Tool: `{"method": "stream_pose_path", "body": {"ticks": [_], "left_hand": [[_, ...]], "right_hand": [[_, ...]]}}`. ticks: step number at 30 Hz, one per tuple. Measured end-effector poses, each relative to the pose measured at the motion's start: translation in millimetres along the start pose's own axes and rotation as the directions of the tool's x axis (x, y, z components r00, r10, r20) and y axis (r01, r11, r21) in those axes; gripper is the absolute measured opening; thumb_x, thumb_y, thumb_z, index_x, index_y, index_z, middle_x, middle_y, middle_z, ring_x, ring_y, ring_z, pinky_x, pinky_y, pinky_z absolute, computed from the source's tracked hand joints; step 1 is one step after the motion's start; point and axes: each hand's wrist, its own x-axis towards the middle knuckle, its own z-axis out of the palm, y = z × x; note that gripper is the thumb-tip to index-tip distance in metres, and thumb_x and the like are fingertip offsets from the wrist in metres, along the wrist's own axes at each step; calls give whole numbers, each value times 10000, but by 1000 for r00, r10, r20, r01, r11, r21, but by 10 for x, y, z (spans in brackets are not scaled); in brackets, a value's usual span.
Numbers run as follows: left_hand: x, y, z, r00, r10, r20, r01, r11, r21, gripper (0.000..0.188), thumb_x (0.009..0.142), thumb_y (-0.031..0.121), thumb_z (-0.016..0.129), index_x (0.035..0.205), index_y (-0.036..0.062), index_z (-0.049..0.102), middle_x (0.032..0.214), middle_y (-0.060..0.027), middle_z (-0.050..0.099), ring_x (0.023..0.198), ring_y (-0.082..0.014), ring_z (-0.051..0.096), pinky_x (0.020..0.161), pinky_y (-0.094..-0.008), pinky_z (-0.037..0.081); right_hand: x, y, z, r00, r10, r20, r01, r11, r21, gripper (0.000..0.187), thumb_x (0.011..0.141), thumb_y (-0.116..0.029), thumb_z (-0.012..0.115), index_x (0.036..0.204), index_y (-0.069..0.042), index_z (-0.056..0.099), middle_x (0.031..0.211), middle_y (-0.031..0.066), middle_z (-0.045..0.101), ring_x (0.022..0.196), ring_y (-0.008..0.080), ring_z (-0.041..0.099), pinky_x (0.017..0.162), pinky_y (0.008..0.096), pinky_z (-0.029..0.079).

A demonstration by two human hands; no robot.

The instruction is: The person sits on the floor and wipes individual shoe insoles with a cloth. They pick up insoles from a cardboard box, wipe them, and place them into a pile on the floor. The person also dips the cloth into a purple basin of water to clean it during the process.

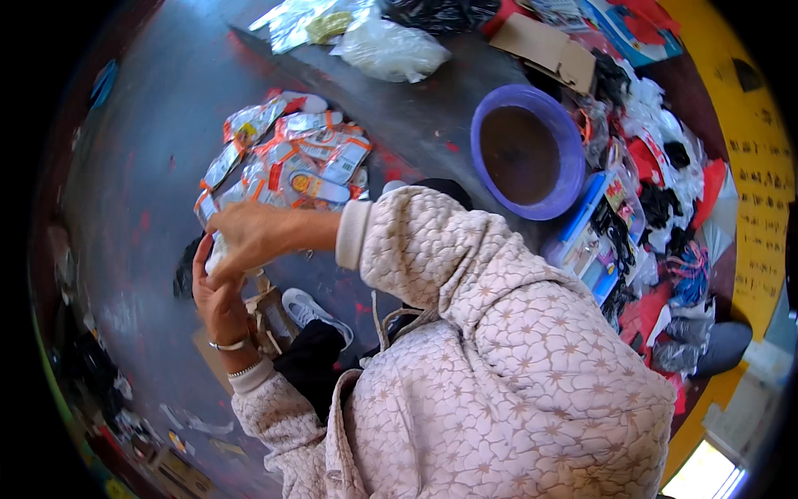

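Note:
My left hand (pixel 219 308), with a bracelet at the wrist, is raised at the left of my lap, its fingers curled up around a small whitish thing (pixel 217 252). My right hand (pixel 248 234) reaches across from the right and closes over the same thing, its fingers bent down toward the left hand. Between them the hands hide most of it, so its kind cannot be made out. Just beyond my hands lies a heap of small clear packets (pixel 312 158) with orange and white printed parts.
A purple basin (pixel 573 179) of brown water stands at the right, beside a blue-edged plastic box (pixel 582 208) of small things. Plastic bags (pixel 391 48) and a cardboard piece (pixel 540 51) lie at the far side. Below my hands are an opened carton (pixel 270 316) and a grey shoe (pixel 314 313).

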Motion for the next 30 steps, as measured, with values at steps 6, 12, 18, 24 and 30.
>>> {"method": "stream_pose_path", "body": {"ticks": [6,12,18,24,30], "left_hand": [[30,266,-94,988,-38,-147,38,999,-3,623,761,56,635,1302,-25,337,856,-45,593,739,-80,562,654,-168,447],[-53,157,-542,945,-161,-283,13,887,-461,461,810,20,583,1233,-15,403,1100,-141,562,913,-157,600,750,-226,523],[-4,249,-484,939,-154,-309,-2,892,-452,359,857,61,521,1202,1,441,1090,-126,562,901,-146,591,737,-233,514],[-67,202,-530,912,-234,-336,62,890,-452,320,874,65,482,1188,14,451,1071,-101,567,877,-120,582,725,-217,497],[-93,44,-488,904,-301,-303,155,893,-423,296,863,99,497,1150,27,486,1022,-76,583,850,-99,572,713,-225,475]], "right_hand": [[280,451,-424,741,-669,-59,575,677,-460,250,681,-116,593,920,-113,665,993,97,627,918,240,590,849,343,438],[366,394,-1067,887,348,-303,53,575,816,206,762,-215,664,880,-51,621,774,39,622,650,133,603,529,251,480],[735,1003,-1133,866,494,82,-370,522,768,257,725,-214,703,910,-63,609,735,47,624,560,134,597,354,235,401],[953,1915,-670,904,426,-39,-424,904,48,214,712,-69,540,889,4,636,866,134,637,731,220,618,675,329,494],[673,2455,-5,813,573,101,-356,627,-693,529,669,-451,694,922,11,648,915,204,640,876,341,620,752,404,483]]}}
